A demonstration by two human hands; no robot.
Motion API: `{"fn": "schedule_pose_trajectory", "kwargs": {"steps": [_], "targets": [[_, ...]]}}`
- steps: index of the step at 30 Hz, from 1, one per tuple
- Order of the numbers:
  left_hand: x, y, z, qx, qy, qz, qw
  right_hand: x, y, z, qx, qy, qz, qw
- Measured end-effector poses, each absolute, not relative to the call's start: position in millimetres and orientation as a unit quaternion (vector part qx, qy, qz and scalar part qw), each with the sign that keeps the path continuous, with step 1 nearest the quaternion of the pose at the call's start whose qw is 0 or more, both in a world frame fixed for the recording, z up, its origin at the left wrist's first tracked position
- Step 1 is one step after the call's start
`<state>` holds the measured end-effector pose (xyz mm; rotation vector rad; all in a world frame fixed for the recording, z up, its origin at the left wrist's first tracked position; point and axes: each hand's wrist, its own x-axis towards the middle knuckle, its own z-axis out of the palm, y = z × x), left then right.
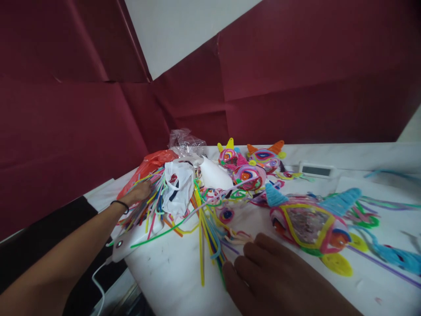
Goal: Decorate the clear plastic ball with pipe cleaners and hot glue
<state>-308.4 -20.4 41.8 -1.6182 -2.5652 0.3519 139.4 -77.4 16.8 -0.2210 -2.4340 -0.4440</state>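
My left hand reaches into a spread heap of coloured pipe cleaners at the left of the table. Its fingertips are dark and unclear among the stems, so a hold on any stem cannot be made out. Beside it lies a crumpled white plastic bag. My right hand is low in the view, back upward, with fingers curled under and their tips hidden. Just left of its knuckles runs a bundle of yellow and blue pipe cleaners. Close beyond it rests a pipe-cleaner mask with blue horns.
Smaller horned masks stand along the back near a small grey-screened device. A red plastic bag and a clear bag lie at the back left. A white power bank with a cable sits at the left table edge.
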Motion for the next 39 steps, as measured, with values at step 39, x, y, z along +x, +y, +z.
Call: {"fn": "schedule_pose_trajectory", "kwargs": {"steps": [39], "targets": [[-235.0, -96.7, -0.4, -0.562, -0.823, 0.024, 0.082, 133.9, -67.4, -8.3, -0.085, -0.914, -0.194, 0.346]]}}
